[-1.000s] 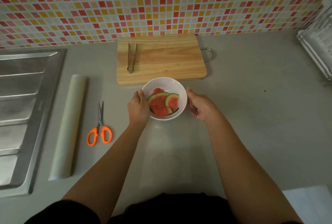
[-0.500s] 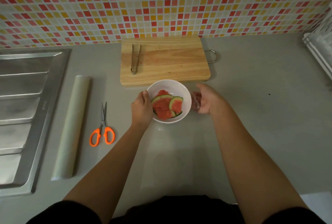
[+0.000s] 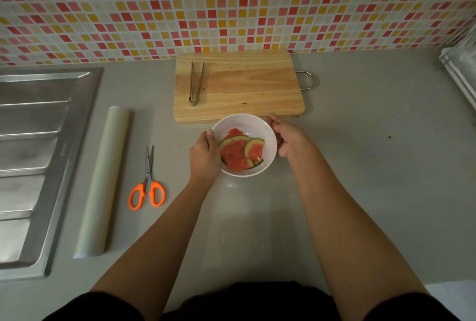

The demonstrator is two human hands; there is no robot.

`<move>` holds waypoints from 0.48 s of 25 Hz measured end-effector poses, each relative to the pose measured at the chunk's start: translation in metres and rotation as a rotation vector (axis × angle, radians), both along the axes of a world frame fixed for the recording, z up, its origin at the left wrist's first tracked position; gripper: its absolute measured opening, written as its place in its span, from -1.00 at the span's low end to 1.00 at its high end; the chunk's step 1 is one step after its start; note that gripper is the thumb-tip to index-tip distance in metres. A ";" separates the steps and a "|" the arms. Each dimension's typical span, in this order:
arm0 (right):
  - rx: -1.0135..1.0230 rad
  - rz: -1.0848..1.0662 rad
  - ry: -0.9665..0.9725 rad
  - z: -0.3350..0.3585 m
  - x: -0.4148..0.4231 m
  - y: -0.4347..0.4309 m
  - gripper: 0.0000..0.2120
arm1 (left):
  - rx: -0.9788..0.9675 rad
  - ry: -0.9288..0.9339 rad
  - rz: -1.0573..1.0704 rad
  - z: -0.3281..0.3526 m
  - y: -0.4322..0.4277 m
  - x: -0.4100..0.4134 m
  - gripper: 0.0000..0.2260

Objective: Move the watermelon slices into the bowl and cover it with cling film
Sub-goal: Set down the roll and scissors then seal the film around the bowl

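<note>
Watermelon slices (image 3: pixel 235 152) fill glossy round bowl (image 3: pixel 244 121); left hand (image 3: pixel 204 152) and right hand (image 3: pixel 291 137) grip it.

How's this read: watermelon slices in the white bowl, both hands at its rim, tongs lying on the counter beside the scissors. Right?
One thing is off: in the head view the tongs lie on the wooden cutting board, not beside the scissors. The watermelon slices are in the white bowl, left hand and right hand at its rim.

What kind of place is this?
Probably a home kitchen counter: mosaic tile backsplash, stainless sink drainboard at left, wooden cutting board with tongs on it.
</note>
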State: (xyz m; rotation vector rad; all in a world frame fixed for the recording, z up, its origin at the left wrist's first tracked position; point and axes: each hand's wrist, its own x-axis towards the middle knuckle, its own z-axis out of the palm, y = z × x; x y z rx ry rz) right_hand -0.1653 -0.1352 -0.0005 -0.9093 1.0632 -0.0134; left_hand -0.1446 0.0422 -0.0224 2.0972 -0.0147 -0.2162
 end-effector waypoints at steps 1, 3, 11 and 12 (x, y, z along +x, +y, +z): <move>-0.004 -0.022 -0.003 -0.001 0.000 0.001 -0.65 | 0.001 0.002 -0.001 0.000 0.000 0.000 -0.65; -0.034 -0.041 0.030 -0.006 -0.001 0.001 -0.65 | -0.001 -0.003 -0.004 0.000 0.000 0.000 -0.65; -0.260 0.163 0.175 -0.020 -0.011 -0.005 -0.72 | -0.001 0.008 -0.006 0.002 -0.003 0.001 -0.65; -0.294 0.174 0.149 -0.019 -0.014 -0.004 -0.74 | 0.000 0.005 -0.005 0.002 -0.003 0.000 -0.65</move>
